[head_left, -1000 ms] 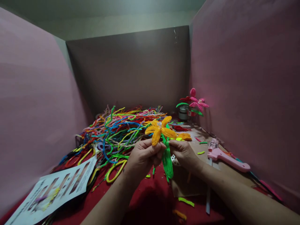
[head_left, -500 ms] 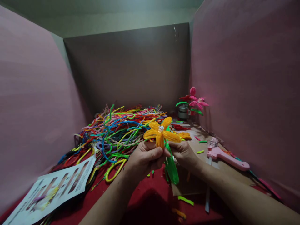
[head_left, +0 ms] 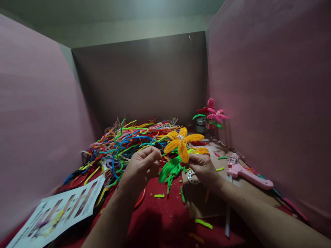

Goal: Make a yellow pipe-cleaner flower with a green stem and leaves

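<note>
An orange pipe-cleaner flower with a pale silvery centre is pinched from beneath in my right hand. Below its petals a green fuzzy leaf points left; whether it joins the flower's stem is hidden. To the left, apart from the petals, my left hand is closed with thumb and fingers together. A thin green bit shows by its fingertips, but I cannot make out whether it is held.
A large heap of coloured pipe cleaners lies behind. A printed sheet is at left. On the right are a pink glue gun, cardboard and a metal ring with holes. A pink flower stands at the back.
My left hand has let go of the flower and moved left. The flower has turned in my right hand, and the green leaf has swung from lower right to lower left.
</note>
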### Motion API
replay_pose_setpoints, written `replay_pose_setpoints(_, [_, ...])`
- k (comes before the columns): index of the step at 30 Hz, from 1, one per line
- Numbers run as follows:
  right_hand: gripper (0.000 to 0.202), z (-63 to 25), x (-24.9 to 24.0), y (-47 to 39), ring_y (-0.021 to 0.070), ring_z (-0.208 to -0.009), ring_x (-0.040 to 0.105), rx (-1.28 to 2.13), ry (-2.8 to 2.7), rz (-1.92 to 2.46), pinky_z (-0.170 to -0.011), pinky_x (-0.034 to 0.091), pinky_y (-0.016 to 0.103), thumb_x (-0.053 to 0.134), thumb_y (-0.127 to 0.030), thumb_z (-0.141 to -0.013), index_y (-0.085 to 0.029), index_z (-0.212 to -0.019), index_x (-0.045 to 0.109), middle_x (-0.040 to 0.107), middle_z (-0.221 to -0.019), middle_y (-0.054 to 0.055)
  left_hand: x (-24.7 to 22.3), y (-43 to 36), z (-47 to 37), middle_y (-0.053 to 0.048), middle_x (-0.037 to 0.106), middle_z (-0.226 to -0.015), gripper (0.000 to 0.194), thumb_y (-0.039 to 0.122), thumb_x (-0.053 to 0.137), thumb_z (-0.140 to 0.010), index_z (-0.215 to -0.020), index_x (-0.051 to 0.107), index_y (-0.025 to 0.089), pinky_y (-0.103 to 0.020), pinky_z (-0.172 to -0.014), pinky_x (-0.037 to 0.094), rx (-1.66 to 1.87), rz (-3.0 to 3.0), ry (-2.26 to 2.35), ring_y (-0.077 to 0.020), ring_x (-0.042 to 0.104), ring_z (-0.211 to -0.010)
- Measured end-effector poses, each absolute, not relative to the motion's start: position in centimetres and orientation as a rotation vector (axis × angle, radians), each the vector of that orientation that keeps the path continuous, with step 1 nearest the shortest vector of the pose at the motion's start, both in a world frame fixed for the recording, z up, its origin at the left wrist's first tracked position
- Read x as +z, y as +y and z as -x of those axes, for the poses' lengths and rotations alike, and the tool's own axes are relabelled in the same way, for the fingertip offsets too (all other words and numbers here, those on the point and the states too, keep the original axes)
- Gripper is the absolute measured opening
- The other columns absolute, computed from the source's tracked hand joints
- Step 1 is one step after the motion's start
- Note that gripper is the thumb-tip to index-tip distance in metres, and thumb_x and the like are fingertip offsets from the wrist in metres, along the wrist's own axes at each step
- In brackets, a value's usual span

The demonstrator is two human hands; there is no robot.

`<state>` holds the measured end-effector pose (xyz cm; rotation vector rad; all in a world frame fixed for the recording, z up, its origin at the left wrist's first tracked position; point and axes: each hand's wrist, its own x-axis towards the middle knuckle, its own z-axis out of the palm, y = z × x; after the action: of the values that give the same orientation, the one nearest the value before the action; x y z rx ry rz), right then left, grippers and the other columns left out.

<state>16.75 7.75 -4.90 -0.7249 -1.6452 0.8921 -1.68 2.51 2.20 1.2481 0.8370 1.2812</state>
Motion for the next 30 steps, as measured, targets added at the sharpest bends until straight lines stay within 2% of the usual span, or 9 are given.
replay_pose_setpoints(2, [0.014, -16.7, -4.9, 7.8, 0.0119, -0.058, 0.049, 0.889, -1.624, 0.710, -0.056, 0.041, 0.024, 0.060, -0.027, -0.071, -0.016, -0.067, 0.066, 0.057, -0.058, 0.000, 2.5, 2.3, 1.9, 0.008, 0.029, -0.041, 0.028, 0.037, 0.061, -0.072, -0.060, 0.049, 0.016, -0.016, -0.036, 0.017, 1.411, -1.282, 0.919, -0.0029, 0.022, -0.036])
replay_pose_setpoints(5, [0.014, -16.6, -4.9, 7.9, 0.0114, -0.056, 0.048, 0.872, -1.589, 0.692, -0.055, 0.041, 0.023, 0.063, -0.028, -0.070, -0.017, -0.063, 0.065, 0.056, -0.056, -0.001, 2.8, 1.5, 1.8, 0.004, 0.040, -0.047, 0.021, 0.034, 0.063, -0.070, -0.065, 0.058, 0.014, -0.017, -0.039, 0.025, 1.527, -1.399, 1.037, -0.0046, 0.033, -0.042])
replay_pose_setpoints(9, [0.011, -16.7, -4.7, 7.8, 0.0120, -0.056, 0.049, 0.808, -1.592, 0.657, -0.056, 0.042, 0.024, 0.062, -0.027, -0.071, -0.018, -0.064, 0.066, 0.058, -0.059, -0.001, 2.5, 0.4, 0.2, 0.001, 0.054, -0.061, 0.016, 0.024, 0.070, -0.062, -0.075, 0.064, 0.016, -0.018, -0.050, 0.036, 1.339, -1.558, 1.086, -0.0078, 0.045, -0.055])
replay_pose_setpoints(15, [0.013, -16.7, -4.6, 7.3, 0.0149, -0.061, 0.055, 0.801, -1.654, 0.658, -0.061, 0.044, 0.027, 0.059, -0.026, -0.072, -0.017, -0.072, 0.068, 0.064, -0.066, 0.003, 0.7, 0.6, -2.9, 0.006, 0.042, -0.047, 0.019, 0.027, 0.065, -0.067, -0.082, 0.066, 0.015, -0.017, -0.038, 0.025, 1.421, -1.439, 1.153, -0.0035, 0.030, -0.040])
replay_pose_setpoints(17, [0.014, -16.5, -4.7, 7.2, 0.0153, -0.062, 0.056, 0.814, -1.679, 0.636, -0.063, 0.046, 0.028, 0.059, -0.029, -0.073, -0.018, -0.072, 0.069, 0.064, -0.066, 0.002, 0.1, 1.0, -3.5, 0.007, 0.038, -0.042, 0.018, 0.029, 0.064, -0.067, -0.076, 0.068, 0.014, -0.017, -0.035, 0.021, 1.390, -1.380, 1.142, -0.0030, 0.026, -0.036])
replay_pose_setpoints(21, [0.016, -16.4, -4.5, 6.8, 0.0162, -0.067, 0.059, 0.871, -1.788, 0.571, -0.067, 0.047, 0.029, 0.057, -0.029, -0.075, -0.019, -0.074, 0.069, 0.066, -0.071, 0.003, -0.8, 1.6, -3.8, 0.002, 0.050, -0.049, 0.013, 0.027, 0.068, -0.061, -0.064, 0.068, 0.014, -0.019, -0.040, 0.033, 1.537, -1.302, 1.090, -0.0054, 0.037, -0.041])
replay_pose_setpoints(24, [0.022, -16.7, -4.0, 6.4, 0.0185, -0.080, 0.060, 0.856, -1.862, 0.567, -0.076, 0.047, 0.032, 0.065, -0.027, -0.069, -0.019, -0.090, 0.068, 0.067, -0.087, 0.004, -1.0, 1.8, -3.5, 0.000, 0.058, -0.062, 0.010, 0.023, 0.070, -0.060, -0.066, 0.069, 0.016, -0.023, -0.053, 0.044, 1.626, -1.281, 1.023, -0.0106, 0.050, -0.056])
replay_pose_setpoints(27, [0.036, -16.9, -3.9, 6.2, 0.0197, -0.086, 0.059, 0.901, -1.774, 0.597, -0.082, 0.046, 0.035, 0.071, -0.030, -0.063, -0.020, -0.097, 0.065, 0.065, -0.093, 0.006, -1.2, 1.8, -3.3, 0.000, 0.057, -0.062, 0.007, 0.022, 0.069, -0.062, -0.067, 0.070, 0.017, -0.023, -0.056, 0.044, 1.633, -1.326, 1.002, -0.0106, 0.049, -0.058])
replay_pose_setpoints(30, [0.030, -16.9, -4.0, 6.0, 0.0185, -0.085, 0.059, 1.049, -1.599, 0.546, -0.081, 0.046, 0.035, 0.068, -0.031, -0.067, -0.020, -0.094, 0.065, 0.066, -0.092, 0.006, -1.5, 1.9, -3.2, 0.002, 0.052, -0.055, 0.008, 0.023, 0.069, -0.063, -0.067, 0.070, 0.016, -0.021, -0.050, 0.039, 1.616, -1.336, 1.034, -0.0077, 0.041, -0.051])
